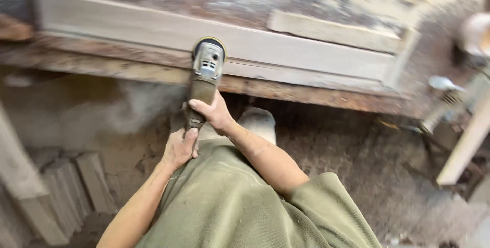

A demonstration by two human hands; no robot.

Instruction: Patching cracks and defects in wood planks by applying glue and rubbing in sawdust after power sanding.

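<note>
Starting at the lower left of the frame, some grey wood pieces (76, 186) lean on the dusty floor (367, 176), away from the work. Just right of them, the left hand (179, 148) is closed around the rear end of the grinder (204, 82); this grip is full, with the thumb laid over the handle. The right hand (214, 114) sits a little higher and more to the centre, also closed tight on the body of the tool. I think two hands are used because the tool needs steady pressure and direction.

The grinder stands in the centre of the frame, a little to the left. Its head with the round disc touches the front edge of a long pale plank (286, 49). The plank lies flat along the tabletop (153, 3), across the upper part of the frame, so that its edge is open to the person. A shorter board (332, 31) lies behind it, at the upper right. At the far right edge a metal tool (444, 87) is visible, but it is too blurred to identify.
</note>
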